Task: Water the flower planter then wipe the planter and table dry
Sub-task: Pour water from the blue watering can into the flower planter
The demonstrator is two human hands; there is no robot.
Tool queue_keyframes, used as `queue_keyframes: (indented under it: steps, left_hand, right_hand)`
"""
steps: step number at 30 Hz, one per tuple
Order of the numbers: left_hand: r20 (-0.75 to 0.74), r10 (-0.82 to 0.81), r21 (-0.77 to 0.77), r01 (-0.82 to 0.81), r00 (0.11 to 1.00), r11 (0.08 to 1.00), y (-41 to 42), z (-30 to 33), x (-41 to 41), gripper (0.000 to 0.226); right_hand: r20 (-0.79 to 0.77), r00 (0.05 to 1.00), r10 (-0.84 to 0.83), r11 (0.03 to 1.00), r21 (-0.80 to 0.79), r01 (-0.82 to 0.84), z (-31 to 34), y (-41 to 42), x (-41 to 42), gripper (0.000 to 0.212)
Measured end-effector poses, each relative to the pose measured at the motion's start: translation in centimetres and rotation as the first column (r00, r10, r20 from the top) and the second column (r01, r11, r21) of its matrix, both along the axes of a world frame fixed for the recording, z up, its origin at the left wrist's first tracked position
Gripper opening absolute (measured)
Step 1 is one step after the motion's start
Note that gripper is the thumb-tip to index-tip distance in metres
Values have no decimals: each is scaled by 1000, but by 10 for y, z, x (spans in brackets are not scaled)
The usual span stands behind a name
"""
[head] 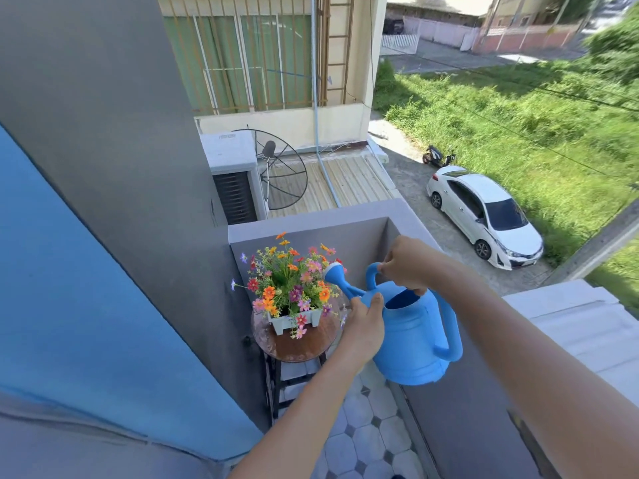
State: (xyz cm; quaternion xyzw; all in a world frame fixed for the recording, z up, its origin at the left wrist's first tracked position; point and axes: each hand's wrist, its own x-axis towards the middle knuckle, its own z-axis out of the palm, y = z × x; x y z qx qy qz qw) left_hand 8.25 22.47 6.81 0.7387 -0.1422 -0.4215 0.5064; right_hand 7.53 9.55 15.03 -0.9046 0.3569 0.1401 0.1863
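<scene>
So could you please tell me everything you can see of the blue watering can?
The watering can looks like light-blue plastic, with a round body, an open top, a looped back handle and a top handle. It is held tipped, its spout's white-faced rose at the flowers. The left hand steadies its side; the right hand grips the top handle.

No readable text anywhere. AC unit [228,152] at 11 o'clock carries small dark mark on top face, too blurred to read. Car [484,216] at 2 o'clock shows front plate, characters too small to make out. Watering can [411,337], planter [294,319]: no labels visible. Buildings, fence at 12–1 o'clock: no legible signs.
</scene>
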Motion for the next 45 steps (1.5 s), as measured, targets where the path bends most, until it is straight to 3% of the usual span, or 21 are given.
queue_keyframes:
  steps: [5, 9, 13, 18, 27, 31, 37, 40, 45]
  left_hand:
    - [6, 31, -22, -31, 1000, 999, -4, 0, 13, 74]
    - [21, 55, -46, -54, 998, 997, -1, 1, 30, 67]
    - [35, 123, -60, -121, 992, 991, 2, -1, 47, 83]
    - [52, 142, -62, -138, 989, 988, 11, 4, 58, 68]
    - [44, 83, -33, -81, 996, 996, 6, -3, 58, 66]
    - [24, 35, -17, -34, 999, 999, -10, -18, 54, 80]
    - [19, -19, -47, 20, 1000, 999, -18, -16, 43, 63]
    - [57, 5, -52, -2, 998, 999, -20, -21, 43, 51]
    - [153, -13, -47, 21, 988, 999, -23, -30, 43, 51]
  right_hand:
    - [38, 999, 4, 1000, 5, -5, 3, 0, 8, 26]
    - [115, 993, 22, 999, 31, -26, 7, 7, 22, 28]
    - [132, 989, 66, 997, 38, -72, 12, 14, 40, 23]
    - [140, 988, 58, 997, 32, -63, 8, 18, 57, 32]
    - [122, 992, 5, 1000, 29, -9, -2, 12, 53, 31]
    - [99, 994, -55, 998, 19, 53, -7, -3, 41, 29]
    - [128, 980, -154, 982, 133, 137, -6, -14, 23, 28]
    - [178, 975, -135, 983, 151, 108, -10, -19, 15, 35]
    - [271, 935, -229, 939, 316, 138, -24, -25, -2, 52]
